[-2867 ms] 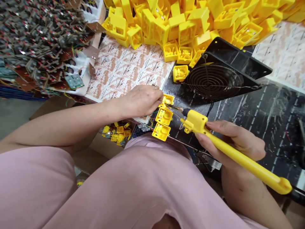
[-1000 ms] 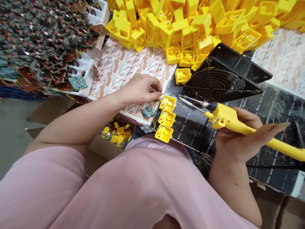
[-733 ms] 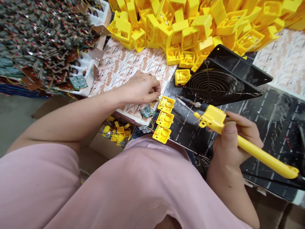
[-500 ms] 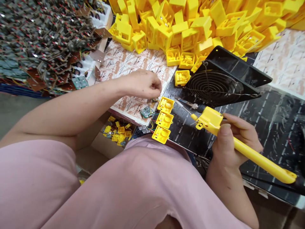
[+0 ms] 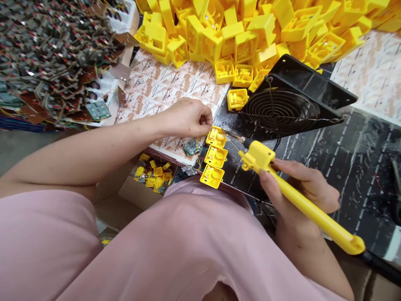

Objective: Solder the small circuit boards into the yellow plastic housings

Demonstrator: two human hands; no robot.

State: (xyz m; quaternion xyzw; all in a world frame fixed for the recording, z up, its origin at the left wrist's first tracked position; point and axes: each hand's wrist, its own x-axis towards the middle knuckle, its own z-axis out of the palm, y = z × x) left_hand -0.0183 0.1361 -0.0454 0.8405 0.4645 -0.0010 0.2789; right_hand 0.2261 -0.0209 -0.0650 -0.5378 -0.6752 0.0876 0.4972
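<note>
My right hand (image 5: 319, 190) is wrapped round the handle of a yellow soldering iron (image 5: 258, 154) with a thin solder feed tube beside its tip. The tip reaches the right side of the top yellow casing (image 5: 216, 137); whether it touches is too small to tell. At that casing's upper left edge, my left hand (image 5: 191, 119) is pinched closed, and its fingers hide what is between them. Below the top casing lie a middle casing (image 5: 216, 156) and a bottom casing (image 5: 212, 176) in a column. Left of them is a small green circuit board (image 5: 192, 147) with thin wires.
A black fan (image 5: 275, 110) with a wire guard stands behind the iron. Yellow housings (image 5: 244, 42) are heaped along the back. Wired circuit boards (image 5: 62, 54) pile up at the left. Below the table edge, a cardboard box (image 5: 133, 192) holds small yellow parts.
The soldering iron has moved left, bringing its tip to the top casing. My left hand has shifted slightly down, close to that casing's edge.
</note>
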